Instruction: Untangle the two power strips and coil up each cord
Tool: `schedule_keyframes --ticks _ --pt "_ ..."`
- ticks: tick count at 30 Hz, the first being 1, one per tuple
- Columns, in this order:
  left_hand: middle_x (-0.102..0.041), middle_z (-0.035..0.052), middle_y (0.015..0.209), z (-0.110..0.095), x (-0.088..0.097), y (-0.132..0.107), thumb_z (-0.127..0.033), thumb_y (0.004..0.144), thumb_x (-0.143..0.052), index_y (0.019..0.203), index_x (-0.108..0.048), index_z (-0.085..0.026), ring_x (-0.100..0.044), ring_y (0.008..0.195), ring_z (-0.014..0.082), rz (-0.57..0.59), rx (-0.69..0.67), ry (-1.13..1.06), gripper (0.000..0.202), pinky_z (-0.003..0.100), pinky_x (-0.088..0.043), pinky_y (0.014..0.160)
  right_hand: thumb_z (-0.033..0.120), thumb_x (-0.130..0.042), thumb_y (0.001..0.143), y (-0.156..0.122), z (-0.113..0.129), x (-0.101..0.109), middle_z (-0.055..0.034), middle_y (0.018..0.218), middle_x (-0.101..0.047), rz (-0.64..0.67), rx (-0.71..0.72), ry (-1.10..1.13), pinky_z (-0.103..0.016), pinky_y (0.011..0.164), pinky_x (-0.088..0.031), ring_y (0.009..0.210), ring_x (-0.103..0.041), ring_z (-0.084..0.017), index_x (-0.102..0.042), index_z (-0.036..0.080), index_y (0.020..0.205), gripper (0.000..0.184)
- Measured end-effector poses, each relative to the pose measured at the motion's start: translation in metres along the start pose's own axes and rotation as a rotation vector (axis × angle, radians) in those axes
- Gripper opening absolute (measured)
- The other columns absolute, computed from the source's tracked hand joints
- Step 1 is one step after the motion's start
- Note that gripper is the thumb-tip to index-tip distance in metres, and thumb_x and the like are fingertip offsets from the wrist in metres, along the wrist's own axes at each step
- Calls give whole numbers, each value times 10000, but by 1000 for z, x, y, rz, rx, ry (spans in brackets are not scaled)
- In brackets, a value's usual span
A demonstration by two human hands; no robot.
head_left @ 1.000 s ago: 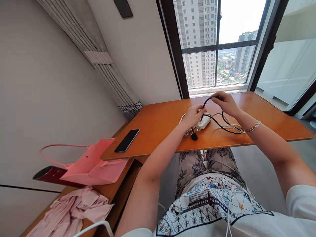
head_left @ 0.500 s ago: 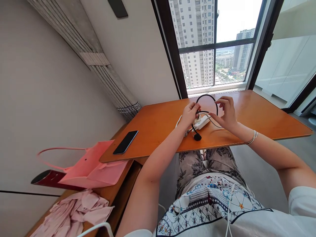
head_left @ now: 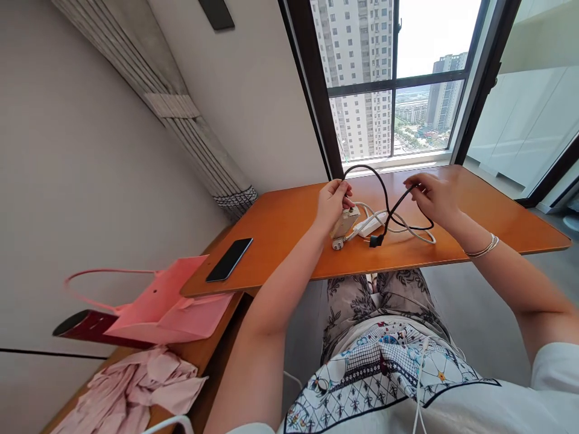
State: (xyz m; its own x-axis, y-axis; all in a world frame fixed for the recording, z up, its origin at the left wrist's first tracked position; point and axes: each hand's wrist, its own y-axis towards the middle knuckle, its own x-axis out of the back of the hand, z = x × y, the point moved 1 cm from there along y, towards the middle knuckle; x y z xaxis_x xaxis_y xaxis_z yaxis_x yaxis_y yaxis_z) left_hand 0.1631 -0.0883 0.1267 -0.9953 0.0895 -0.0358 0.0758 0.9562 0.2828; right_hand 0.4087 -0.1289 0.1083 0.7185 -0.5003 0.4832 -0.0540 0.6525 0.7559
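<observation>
Between my two hands runs a black power cord (head_left: 385, 191), looped and crossing over itself above the table. My left hand (head_left: 333, 202) pinches one part of it, beside a beige box-shaped adapter (head_left: 345, 222). My right hand (head_left: 432, 196) pinches another stretch of the cord farther right. The cord's black plug (head_left: 376, 241) hangs low between the hands, near the table's front edge. Behind it lies a white power brick (head_left: 371, 224) with a white cable (head_left: 418, 235) curling to the right. A white plug (head_left: 338, 243) rests just left of the black one.
The orange-brown wooden table (head_left: 289, 241) has a black phone (head_left: 229, 260) on its left part. Lower left, a pink bag (head_left: 172, 301) and crumpled pink cloth (head_left: 140, 392) sit on a wooden cabinet. A window (head_left: 393, 84) stands beyond the table's far edge.
My hands have moved apart, left hand leftward and right hand rightward. The small cord loop has spread wider, and my right fingers have closed on the cord. The black plug has shifted right.
</observation>
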Motion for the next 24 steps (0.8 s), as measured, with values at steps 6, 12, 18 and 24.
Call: schedule_keyframes --ticks 6,12,18,24 --pt "-485 -62 567 -7 31 18 -207 915 -623 657 -557 -166 -378 356 15 -196 -90 -84 270 159 -281 381 279 -527 933 15 -36 46 -26 744 -611 -344 -283 371 -275 610 -486 684 -650 -146 -672 197 905 169" --pt "-482 -53 557 -3 61 35 -181 893 -644 638 -560 -163 -325 393 17 -340 -133 -171 269 144 -243 374 140 -473 952 26 -76 69 -15 761 -581 -541 -576 597 -243 723 -528 709 -673 -99 -616 176 863 173" --pt "-457 -52 544 -3 68 36 -137 885 -629 618 -570 -161 -320 411 26 -379 -106 -211 274 154 -228 380 65 -502 868 22 -110 65 -15 770 -590 -533 -626 563 -316 837 -543 695 -672 -113 -593 174 807 155" --pt "-485 -28 589 -10 55 26 -174 869 -681 630 -592 -172 -426 484 46 -298 -172 -187 256 173 -287 426 67 -517 792 22 -126 42 -106 1070 -658 -134 -294 56 -401 981 -519 997 -678 -207 -640 180 984 255"
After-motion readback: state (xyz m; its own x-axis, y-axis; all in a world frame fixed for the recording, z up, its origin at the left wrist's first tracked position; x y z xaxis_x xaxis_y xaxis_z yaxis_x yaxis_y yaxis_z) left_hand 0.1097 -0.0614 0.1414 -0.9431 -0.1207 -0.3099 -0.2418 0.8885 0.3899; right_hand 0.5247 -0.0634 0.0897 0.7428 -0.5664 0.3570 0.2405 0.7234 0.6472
